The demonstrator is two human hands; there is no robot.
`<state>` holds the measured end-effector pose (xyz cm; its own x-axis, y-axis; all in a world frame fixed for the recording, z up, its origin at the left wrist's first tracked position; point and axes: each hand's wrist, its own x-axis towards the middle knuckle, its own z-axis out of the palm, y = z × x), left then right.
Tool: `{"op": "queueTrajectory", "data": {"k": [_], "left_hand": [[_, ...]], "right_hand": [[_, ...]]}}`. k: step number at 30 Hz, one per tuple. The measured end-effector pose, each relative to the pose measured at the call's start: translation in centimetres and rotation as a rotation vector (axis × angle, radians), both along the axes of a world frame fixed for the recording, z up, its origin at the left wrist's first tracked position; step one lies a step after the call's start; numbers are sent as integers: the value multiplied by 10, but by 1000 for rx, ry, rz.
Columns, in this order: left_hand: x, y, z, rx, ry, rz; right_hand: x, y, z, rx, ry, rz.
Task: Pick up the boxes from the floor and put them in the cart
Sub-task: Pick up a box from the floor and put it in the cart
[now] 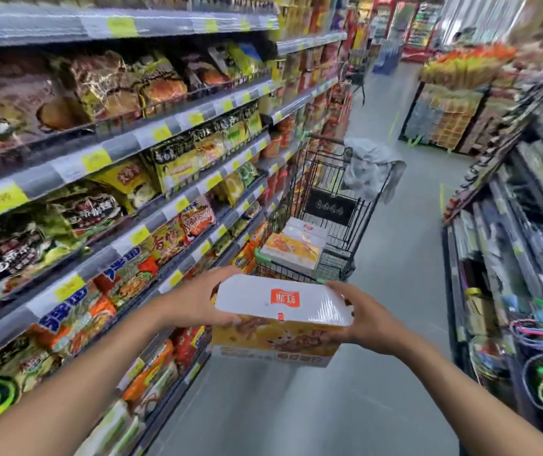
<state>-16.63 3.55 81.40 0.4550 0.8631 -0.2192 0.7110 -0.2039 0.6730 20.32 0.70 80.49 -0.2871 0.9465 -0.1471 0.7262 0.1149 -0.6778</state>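
I hold a white-topped box (280,319) with orange printed sides and a red logo in mid-air, at about waist height. My left hand (197,299) grips its left end and my right hand (367,319) grips its right end. Just beyond the box stands a black wire shopping cart (350,205) with green corner bumpers. Inside the cart lie two similar boxes (293,246), stacked flat one behind the other. A grey cloth (370,169) hangs over the cart's far rim.
Shelves of noodle packets (115,199) run along the left of the aisle, close to the cart. Racks of hardware and coloured cords (527,307) line the right. The grey floor (395,258) runs between them, with stacked goods displays (454,103) further back.
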Motion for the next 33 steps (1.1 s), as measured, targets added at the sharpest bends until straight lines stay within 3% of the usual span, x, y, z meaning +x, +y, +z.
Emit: {"op": "queueTrajectory", "data": {"k": [17,24,28,33], "left_hand": [[103,289,-26,-89,-18,-56],[133,377,-49,-191,-142,143],[153,430,-73,-243,-274,304],[170,498,-102,-269,-267,376]], "right_hand": [[89,249,-34,-76,102,-117],[116,343,-57,-193,273,-170],[125,391,-85,-262,449,-312],[125,442,-106,-320,591,-535]]}}
